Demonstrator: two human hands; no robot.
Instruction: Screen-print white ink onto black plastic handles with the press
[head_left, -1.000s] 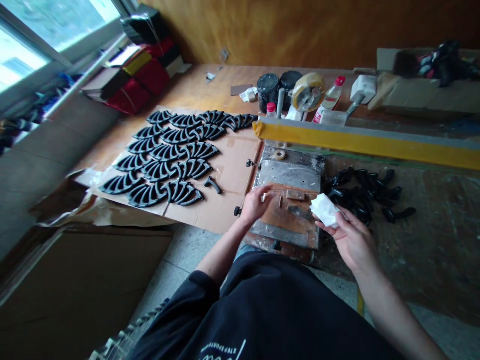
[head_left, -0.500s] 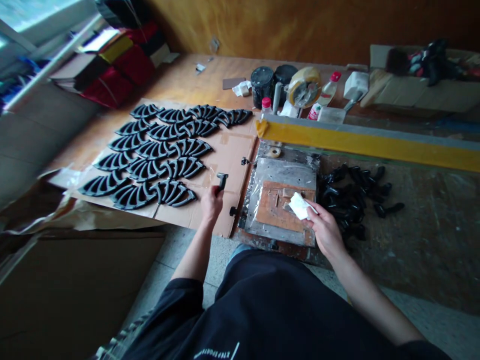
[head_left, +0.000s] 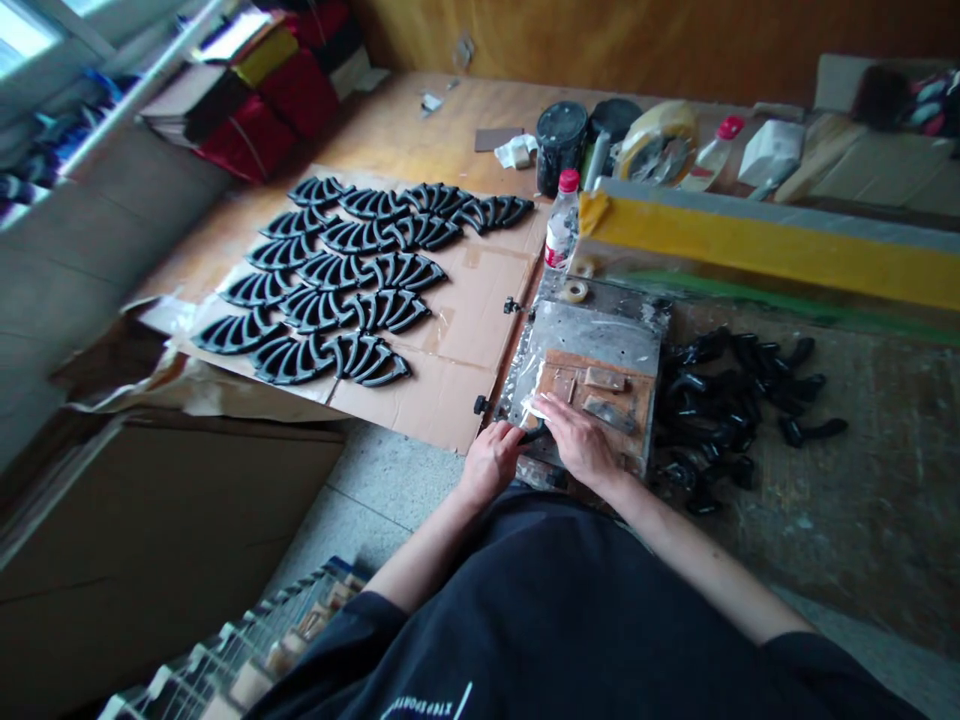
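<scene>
My left hand (head_left: 491, 462) is closed around one end of a black curved part (head_left: 533, 433), shaped like a small handle. Against its other end my right hand (head_left: 581, 447) presses a folded white cloth or tissue (head_left: 532, 406); the fingers hide much of both. Both hands are over the near left corner of a grey metal plate (head_left: 600, 335). A brown board (head_left: 559, 362) with small blocks lies on that plate, beside my right hand. More black curved parts (head_left: 705, 410) lie in a loose pile to the right.
On cardboard (head_left: 480, 300) at the left, several black curved parts (head_left: 292, 358) lie in fanned rows. Behind the plate stand a red-capped bottle (head_left: 562, 225), a black tub (head_left: 561, 140) and a large tape roll (head_left: 660, 140). A yellow-faced bar (head_left: 750, 235) runs along the right.
My left hand has brought the black part rightward from over the cardboard to the plate. My right hand has moved left with the white cloth, onto the part. The view has shifted slightly.
</scene>
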